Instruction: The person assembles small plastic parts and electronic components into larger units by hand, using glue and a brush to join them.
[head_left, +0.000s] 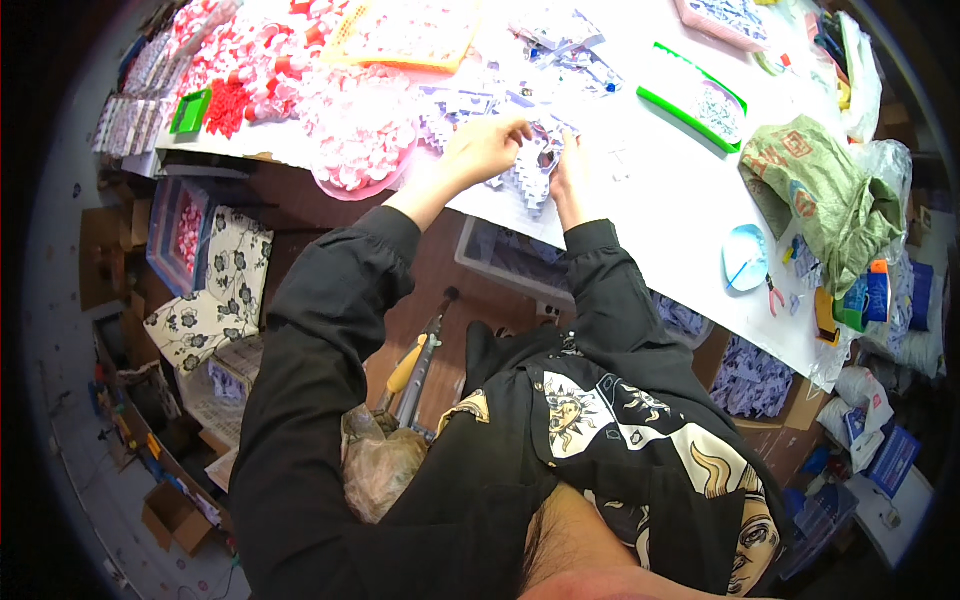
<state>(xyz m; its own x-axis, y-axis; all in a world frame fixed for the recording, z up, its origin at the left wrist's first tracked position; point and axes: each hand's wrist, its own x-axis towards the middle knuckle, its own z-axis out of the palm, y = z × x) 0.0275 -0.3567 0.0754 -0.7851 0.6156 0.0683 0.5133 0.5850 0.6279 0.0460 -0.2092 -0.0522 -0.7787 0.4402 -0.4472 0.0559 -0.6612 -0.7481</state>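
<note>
My left hand (485,150) is over the near edge of the white table, its fingers curled together; what they hold, if anything, is too small to make out. Close beside it, my right hand (570,180) is closed along the side of a bunch of small pale lavender pieces (535,178), which hangs between the two hands. Behind them a loose heap of similar pale and dark pieces (565,55) spreads over the table. To the left of my left hand stands a pink basin (330,188) heaped with small pink-and-white pieces (365,130).
A green tray (690,115) with small pale parts lies at right. Nearer are a light-blue dish (745,258), pink-handled pliers (776,296) and a green woven sack (815,190). Far left, red parts (228,108) lie beside a green box (190,112); an orange-yellow basket (400,62) stands behind.
</note>
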